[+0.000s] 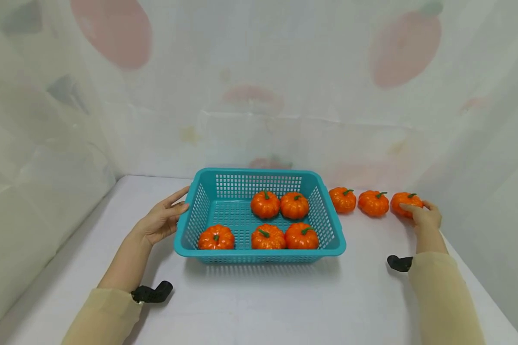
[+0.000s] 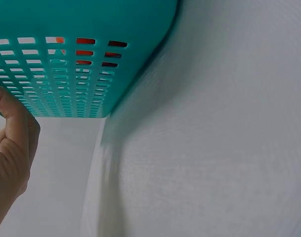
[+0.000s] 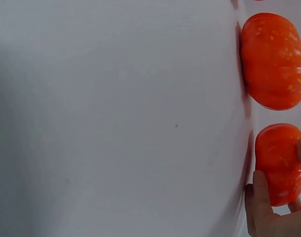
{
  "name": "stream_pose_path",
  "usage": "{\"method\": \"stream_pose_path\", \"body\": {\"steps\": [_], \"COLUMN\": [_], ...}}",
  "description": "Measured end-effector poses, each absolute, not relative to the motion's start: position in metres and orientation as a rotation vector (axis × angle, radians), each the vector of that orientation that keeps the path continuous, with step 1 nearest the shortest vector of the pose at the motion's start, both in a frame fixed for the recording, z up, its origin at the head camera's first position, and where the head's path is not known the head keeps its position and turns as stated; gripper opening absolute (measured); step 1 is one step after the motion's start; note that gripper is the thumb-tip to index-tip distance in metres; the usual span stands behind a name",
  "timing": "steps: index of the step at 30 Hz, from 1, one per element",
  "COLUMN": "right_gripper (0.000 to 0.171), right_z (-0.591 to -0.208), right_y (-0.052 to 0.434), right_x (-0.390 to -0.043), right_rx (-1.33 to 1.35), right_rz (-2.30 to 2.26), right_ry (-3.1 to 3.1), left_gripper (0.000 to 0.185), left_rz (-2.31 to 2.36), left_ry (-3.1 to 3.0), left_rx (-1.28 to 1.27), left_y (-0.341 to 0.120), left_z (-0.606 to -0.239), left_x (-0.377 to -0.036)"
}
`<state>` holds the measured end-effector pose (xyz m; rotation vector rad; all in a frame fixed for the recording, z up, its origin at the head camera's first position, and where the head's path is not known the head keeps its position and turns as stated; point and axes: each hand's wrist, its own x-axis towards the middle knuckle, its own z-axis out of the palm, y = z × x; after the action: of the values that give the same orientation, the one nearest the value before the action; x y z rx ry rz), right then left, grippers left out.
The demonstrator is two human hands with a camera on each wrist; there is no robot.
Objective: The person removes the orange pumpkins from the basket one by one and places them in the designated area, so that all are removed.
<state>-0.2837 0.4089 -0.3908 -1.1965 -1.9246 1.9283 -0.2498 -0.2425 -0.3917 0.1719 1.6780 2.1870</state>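
A teal plastic basket (image 1: 259, 258) with slotted walls stands mid-table. Inside are several small orange pumpkins with green stems: two toward the back right, two at the front right, and one pumpkin (image 1: 216, 237) at the front left. My left hand (image 1: 161, 220) holds the basket's left rim, thumb and fingers at its edge; bent fingers show against the slotted wall (image 2: 56, 74) in the left wrist view. Far right, my right hand (image 1: 427, 218) grips the rightmost pumpkin (image 1: 401, 201) of a row, thumb and fingers on opposite sides. In the right wrist view, fingers (image 3: 261, 197) lie along this pumpkin (image 3: 276, 158).
Two more pumpkins, a middle one (image 1: 373, 203) and one beside the basket (image 1: 343, 200), stand in the row right of the basket. A white cloth covers the table (image 1: 259, 306). Pale printed curtains (image 1: 259, 134) hang behind and at both sides. Black straps (image 1: 153, 292) circle the wrists.
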Motion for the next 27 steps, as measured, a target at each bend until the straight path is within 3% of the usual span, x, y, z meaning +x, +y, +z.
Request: {"method": "stream_pose_path", "body": {"steps": [27], "right_gripper": [0.091], "right_z": [-0.3904], "right_y": [0.4115], "right_x": [-0.2887], "right_rx": [-1.218], "right_rz": [2.031], "right_ry": [-1.931], "left_gripper": [0.069], "left_rz": [2.209], "left_ry": [1.650], "left_rx": [0.152], "left_y": [-0.2428], "left_z": [-0.3923], "left_x": [-0.2509]}}
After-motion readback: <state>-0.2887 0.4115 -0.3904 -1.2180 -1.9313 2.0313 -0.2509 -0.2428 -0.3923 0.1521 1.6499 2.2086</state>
